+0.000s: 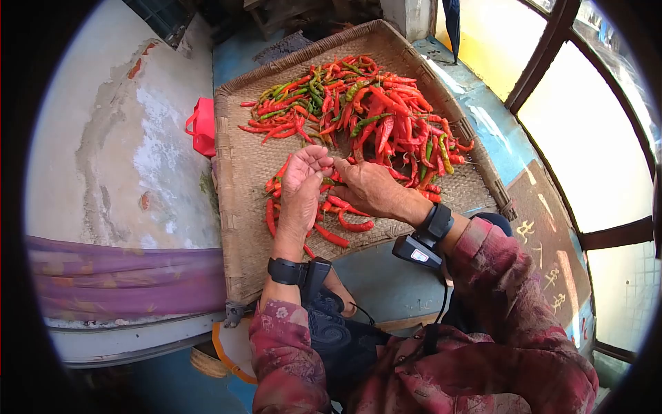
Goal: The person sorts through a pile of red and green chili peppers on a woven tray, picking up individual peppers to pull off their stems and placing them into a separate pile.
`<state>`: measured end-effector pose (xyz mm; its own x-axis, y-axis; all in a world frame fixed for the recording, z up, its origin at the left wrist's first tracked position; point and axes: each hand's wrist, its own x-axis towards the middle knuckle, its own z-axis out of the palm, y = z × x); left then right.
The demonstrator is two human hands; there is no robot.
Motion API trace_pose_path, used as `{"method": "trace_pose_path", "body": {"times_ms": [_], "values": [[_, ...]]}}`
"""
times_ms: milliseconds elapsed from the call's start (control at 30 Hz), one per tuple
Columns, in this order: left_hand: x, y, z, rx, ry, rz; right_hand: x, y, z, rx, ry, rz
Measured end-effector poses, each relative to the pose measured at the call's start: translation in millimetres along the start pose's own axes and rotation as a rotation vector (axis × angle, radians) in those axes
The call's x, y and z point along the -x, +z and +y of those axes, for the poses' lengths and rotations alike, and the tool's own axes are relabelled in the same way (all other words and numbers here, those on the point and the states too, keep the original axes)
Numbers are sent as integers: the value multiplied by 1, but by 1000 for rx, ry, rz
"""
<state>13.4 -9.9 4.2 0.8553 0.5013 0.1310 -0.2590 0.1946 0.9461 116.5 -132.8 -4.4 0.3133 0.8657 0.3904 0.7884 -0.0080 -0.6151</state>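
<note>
Over the near part of a large woven tray (238, 228), my two hands meet close together. My left hand (302, 183) is turned palm up, its fingers curled in toward the thumb. My right hand (376, 190) comes in from the right with its fingers bent and closed near the left fingertips. What either hand pinches is too small or hidden to name. A bit of green shows just below the right fingertips. Under and around the hands lie loose red chili peppers (355, 222). Beyond them is a big heap of red and green chili peppers (386, 127).
A pink-red container (202, 127) stands left of the tray, by a worn wall (117, 159). Purple cloth (131, 279) hangs lower left. Windows (586, 110) line the right side, and a dark folded umbrella (452, 27) hangs at the back. My legs are below the tray's near edge.
</note>
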Motion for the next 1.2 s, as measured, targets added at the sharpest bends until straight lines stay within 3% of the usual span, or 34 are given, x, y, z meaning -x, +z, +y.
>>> {"method": "trace_pose_path", "body": {"times_ms": [33,100,133,167,233,267,300,367,400,533,633,767,833,967,1067,1200], "values": [[-4,-10,-6,-5,0,-3,-2,-6,-1,110,10,-52],[-14,-31,-9,-672,-5,232,-6,-16,3,317,2,-61],[-11,-36,-5,-1041,54,229,-5,-21,6,278,68,-40],[-10,-36,-4,-1049,60,231,-4,-26,9,238,134,-19],[-12,-33,-15,-1535,232,65,-4,-38,13,223,187,-40],[-17,-32,-20,-1510,93,-48,-4,-43,16,146,170,55],[-19,-30,-27,-1507,96,-54,-5,-50,18,73,149,146],[-19,-24,-40,-1757,-39,-172,-10,-68,18,56,191,214],[-24,-27,-48,-1754,-148,-162,-8,-70,21,9,224,257],[-35,-28,-58,-1793,-239,-102,-9,-77,32,115,222,440],[-35,-24,-54,-1697,-274,-156,-8,-76,33,131,151,365],[-34,-21,-63,-1702,-257,-163,-6,-72,33,133,108,339],[-30,-24,-68,-1739,-119,-133,-6,-70,32,132,96,318],[-25,-45,-68,-1651,-72,-88,-1,-61,27,130,61,226],[-17,-52,-49,-1328,146,140,2,-48,24,91,22,176],[-8,-56,-16,-973,84,219,2,-25,17,70,15,11]]}}
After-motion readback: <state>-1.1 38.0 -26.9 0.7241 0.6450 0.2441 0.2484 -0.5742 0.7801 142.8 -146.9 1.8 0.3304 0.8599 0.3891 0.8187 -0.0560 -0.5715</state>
